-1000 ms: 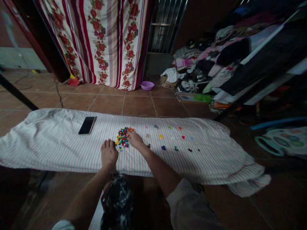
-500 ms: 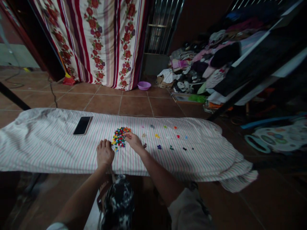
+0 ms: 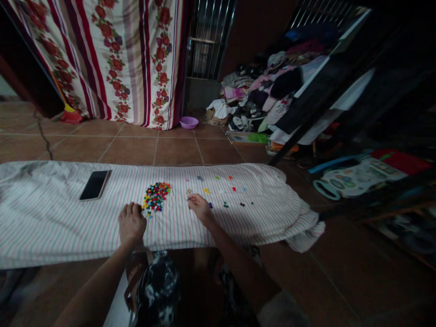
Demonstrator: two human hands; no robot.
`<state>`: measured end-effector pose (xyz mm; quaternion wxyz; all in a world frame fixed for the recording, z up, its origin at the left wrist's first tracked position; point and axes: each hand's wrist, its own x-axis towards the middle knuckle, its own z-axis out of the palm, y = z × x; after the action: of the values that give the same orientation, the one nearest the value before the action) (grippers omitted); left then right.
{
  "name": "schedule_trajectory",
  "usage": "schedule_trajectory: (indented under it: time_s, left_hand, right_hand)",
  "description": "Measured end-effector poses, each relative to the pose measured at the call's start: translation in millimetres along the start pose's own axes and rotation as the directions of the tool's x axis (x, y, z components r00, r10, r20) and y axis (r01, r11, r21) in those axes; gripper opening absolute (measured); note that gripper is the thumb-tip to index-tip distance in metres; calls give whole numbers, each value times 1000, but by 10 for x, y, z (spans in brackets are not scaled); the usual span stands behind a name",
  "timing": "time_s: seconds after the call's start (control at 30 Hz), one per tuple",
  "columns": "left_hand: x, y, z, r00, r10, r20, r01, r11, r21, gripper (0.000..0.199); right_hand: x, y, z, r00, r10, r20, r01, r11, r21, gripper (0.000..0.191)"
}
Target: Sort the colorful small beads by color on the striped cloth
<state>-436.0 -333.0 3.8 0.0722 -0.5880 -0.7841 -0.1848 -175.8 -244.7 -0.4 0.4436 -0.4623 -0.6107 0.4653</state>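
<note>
A pile of small many-coloured beads (image 3: 156, 196) lies on the striped cloth (image 3: 102, 231). My left hand (image 3: 132, 222) rests on the cloth at the pile's near left edge, its fingers lying on the fabric. To the right of the pile my right hand (image 3: 200, 208) is over the cloth, thumb and fingertips pinched together; whatever is between them is too small to make out. Around it sit small sorted groups: yellow beads (image 3: 206, 190), purple beads (image 3: 210, 205), dark green beads (image 3: 225, 205), red beads (image 3: 234, 189) and black beads (image 3: 242, 204).
A phone (image 3: 95, 185) lies on the cloth to the left. Beyond the cloth-covered surface, a purple basin (image 3: 188, 122) stands on the tiled floor near a floral curtain (image 3: 116, 59). A heap of clothes (image 3: 262, 91) fills the back right.
My right hand has moved from the bead pile rightward to the sorted groups. My left hand stays beside the pile. The whole view has shifted to the right.
</note>
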Motion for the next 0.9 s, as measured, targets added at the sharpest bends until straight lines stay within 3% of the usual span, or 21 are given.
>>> schedule_trajectory:
  time_s: [0.2, 0.33, 0.47, 0.57, 0.7, 0.9]
  left_hand:
    - [2, 12, -34, 1000, 8, 6, -8, 1000, 17, 26]
    - [0, 9, -29, 1000, 10, 19, -10, 999, 41, 27]
    - [-3, 10, -36, 1000, 2, 30, -3, 999, 40, 29]
    - [-5, 16, -50, 1000, 4, 21, -4, 1000, 25, 27]
    - [-3, 18, -57, 1000, 16, -1, -16, 1000, 5, 26]
    - [13, 6, -55, 999, 43, -12, -43, 999, 28, 25]
  right_hand:
    - [-193, 52, -866, 947, 1, -321, -46, 990, -134, 28]
    - [-298, 145, -1564, 826, -20, -563, -132, 965, -228, 36]
    - [-372, 299, -2094, 746, -58, -663, -232, 911, -340, 40]
    - [-404, 399, -2298, 716, -51, -696, -303, 876, -376, 39]
    - [-417, 467, -2392, 688, -35, -725, -334, 871, -359, 41]
    - [-371, 507, -2401, 721, -9, -693, -369, 841, -395, 39]
